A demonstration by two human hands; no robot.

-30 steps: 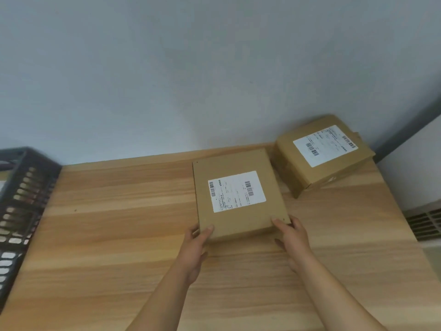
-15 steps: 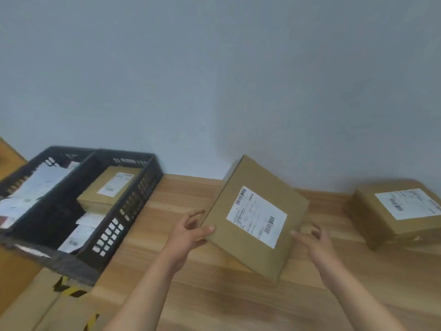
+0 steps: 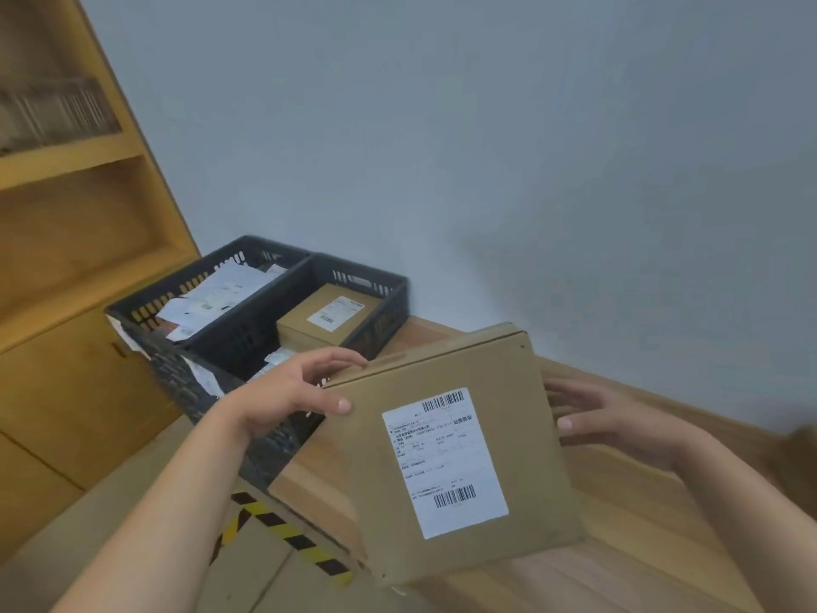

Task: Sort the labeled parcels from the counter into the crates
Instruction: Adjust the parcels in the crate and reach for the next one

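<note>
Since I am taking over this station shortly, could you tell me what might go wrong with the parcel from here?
1. The left hand pinches the parcel by one corner while the right hand is open at its edge, so it may swing or slip.
2. The nearer crate already holds a box, so the parcel might land tilted on it.

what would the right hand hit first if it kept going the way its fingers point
The right hand points its straight fingers leftward at the right edge of the cardboard parcel, so it would likely meet that edge first; whether they already touch is unclear.
</note>
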